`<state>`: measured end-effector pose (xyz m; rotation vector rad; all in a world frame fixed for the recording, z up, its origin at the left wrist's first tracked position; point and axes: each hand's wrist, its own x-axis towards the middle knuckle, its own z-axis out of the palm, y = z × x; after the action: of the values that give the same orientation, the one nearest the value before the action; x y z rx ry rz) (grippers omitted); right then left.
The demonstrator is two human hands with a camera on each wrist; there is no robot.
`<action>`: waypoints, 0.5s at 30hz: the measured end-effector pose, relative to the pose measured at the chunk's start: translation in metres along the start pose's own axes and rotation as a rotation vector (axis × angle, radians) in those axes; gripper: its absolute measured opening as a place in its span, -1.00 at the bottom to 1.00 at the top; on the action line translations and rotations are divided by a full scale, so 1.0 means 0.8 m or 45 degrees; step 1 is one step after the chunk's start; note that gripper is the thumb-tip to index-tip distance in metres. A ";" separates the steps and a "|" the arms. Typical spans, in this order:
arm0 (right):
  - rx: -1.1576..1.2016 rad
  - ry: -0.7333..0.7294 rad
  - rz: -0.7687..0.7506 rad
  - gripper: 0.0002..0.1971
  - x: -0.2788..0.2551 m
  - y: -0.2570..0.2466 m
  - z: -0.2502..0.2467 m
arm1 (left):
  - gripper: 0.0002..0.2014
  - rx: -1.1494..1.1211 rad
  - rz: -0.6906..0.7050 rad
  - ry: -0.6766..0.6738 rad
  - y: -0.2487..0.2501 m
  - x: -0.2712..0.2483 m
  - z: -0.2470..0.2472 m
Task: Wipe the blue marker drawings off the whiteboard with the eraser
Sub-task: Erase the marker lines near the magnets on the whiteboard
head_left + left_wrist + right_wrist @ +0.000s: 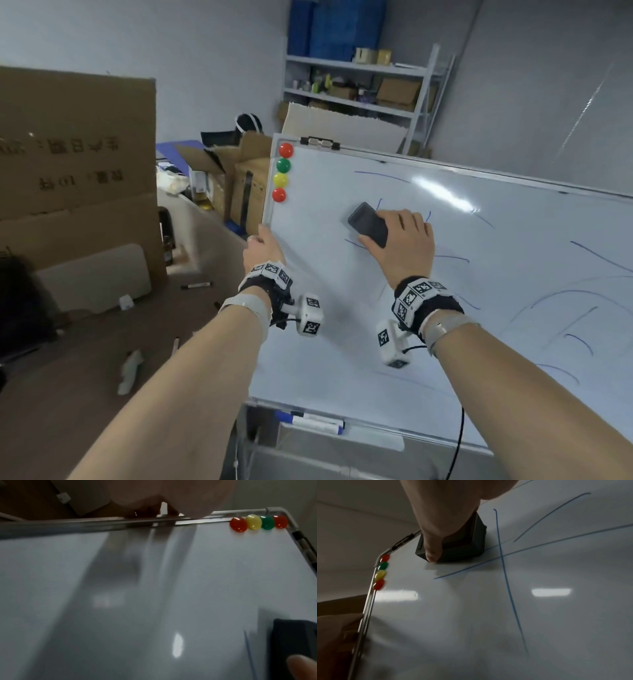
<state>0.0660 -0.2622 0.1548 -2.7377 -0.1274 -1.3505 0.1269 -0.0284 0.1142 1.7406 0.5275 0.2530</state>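
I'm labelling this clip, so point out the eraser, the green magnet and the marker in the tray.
eraser point(365, 222), head view, its dark top face.
green magnet point(283, 165), head view, its dome centre.
marker point(315, 420), head view, its white barrel.

Both forearms were bare. Each wrist wore a black band point(270, 291) ringed with black-and-white marker tiles, a white tagged camera block point(310, 315), and grey tape.

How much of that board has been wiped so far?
Little looks done: only the whiteboard patch near the magnets is bare. In hand: the right hand presses the eraser on the board while the left hand holds its edge. Left: blue lines across the right side.
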 end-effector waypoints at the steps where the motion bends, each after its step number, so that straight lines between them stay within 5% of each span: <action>1: 0.026 -0.013 -0.004 -0.53 -0.003 -0.005 0.005 | -0.40 0.017 0.018 -0.001 -0.005 0.002 0.001; 7: 0.029 -0.237 -0.380 -0.52 -0.055 -0.022 0.033 | -0.35 0.253 -0.006 0.130 -0.028 -0.008 0.020; 11: -0.012 -0.032 0.138 -0.54 -0.012 0.036 -0.012 | -0.36 0.361 -0.071 0.082 -0.007 -0.008 0.026; 15: -0.030 0.136 0.292 -0.52 0.014 0.068 -0.048 | -0.28 0.214 -0.115 0.174 0.027 -0.005 0.023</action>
<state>0.0489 -0.3204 0.1846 -2.5937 0.2048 -1.4357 0.1359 -0.0495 0.1309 1.8648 0.7431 0.2711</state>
